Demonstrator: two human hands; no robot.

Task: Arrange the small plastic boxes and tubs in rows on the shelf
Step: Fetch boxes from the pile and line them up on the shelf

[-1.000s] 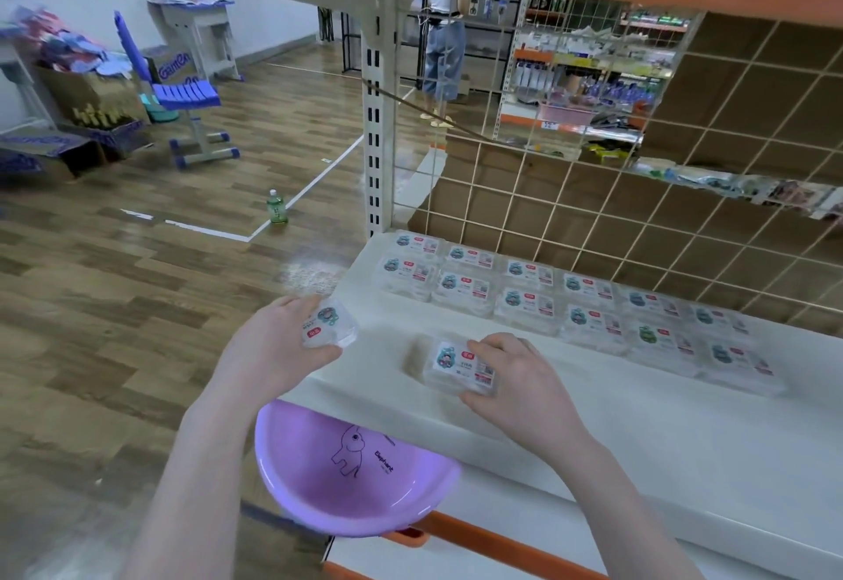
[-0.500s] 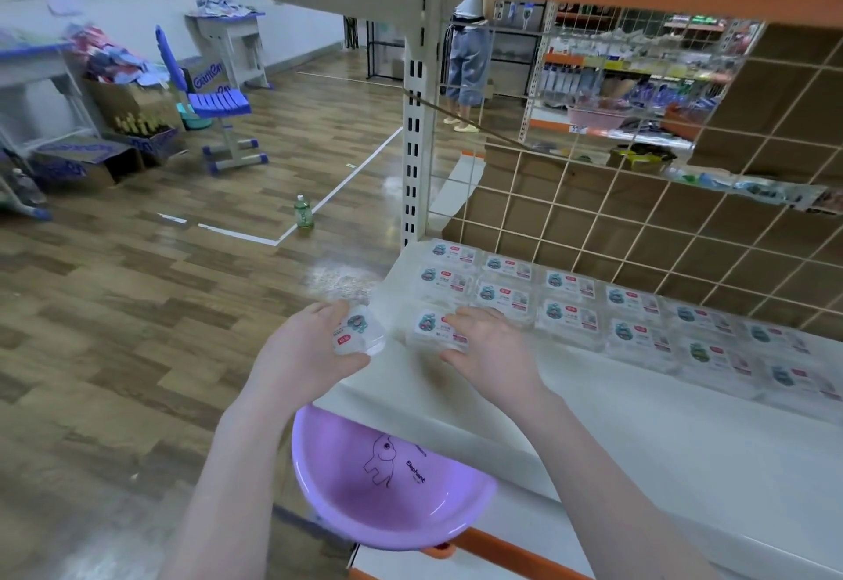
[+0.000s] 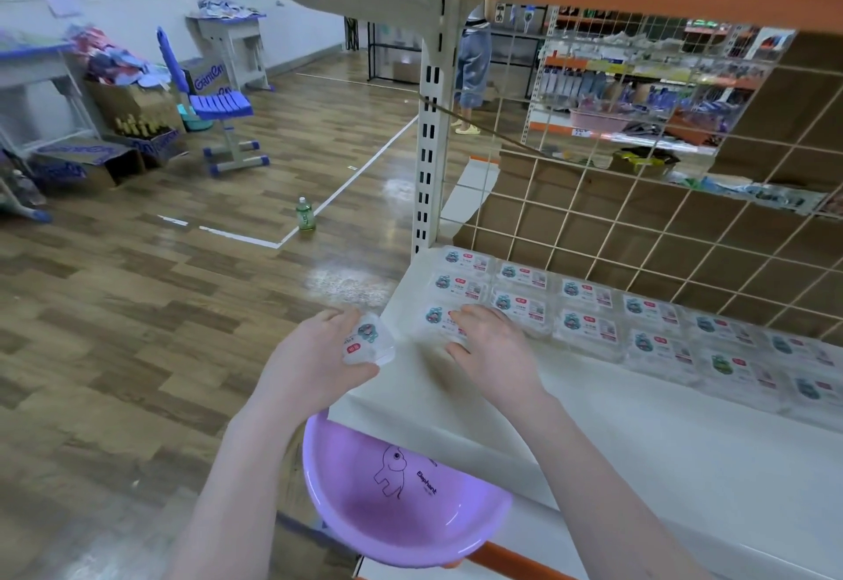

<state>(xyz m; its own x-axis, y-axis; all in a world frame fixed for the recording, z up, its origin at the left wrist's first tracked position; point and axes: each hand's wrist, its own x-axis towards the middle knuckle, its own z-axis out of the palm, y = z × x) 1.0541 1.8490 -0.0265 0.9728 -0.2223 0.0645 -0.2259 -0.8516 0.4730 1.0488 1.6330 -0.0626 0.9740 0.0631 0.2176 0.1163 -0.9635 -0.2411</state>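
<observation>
Several clear plastic boxes with green-and-red labels lie in rows (image 3: 588,319) along the back of the white shelf (image 3: 638,433). My left hand (image 3: 314,365) holds one small clear box (image 3: 367,342) just off the shelf's left edge. My right hand (image 3: 492,347) grips another clear box (image 3: 440,321) at the left end of the front row, thumb on its near side, next to the boxes behind it.
A purple basin (image 3: 401,502) with an elephant drawing sits below the shelf's front edge. A wire grid (image 3: 638,232) backs the shelf and an upright post (image 3: 429,132) stands at its left. A green bottle (image 3: 304,214) stands on the wooden floor.
My right hand moved its box from the shelf's front area back to the left end of the rows. The left hand kept its box and rose slightly toward the shelf edge.
</observation>
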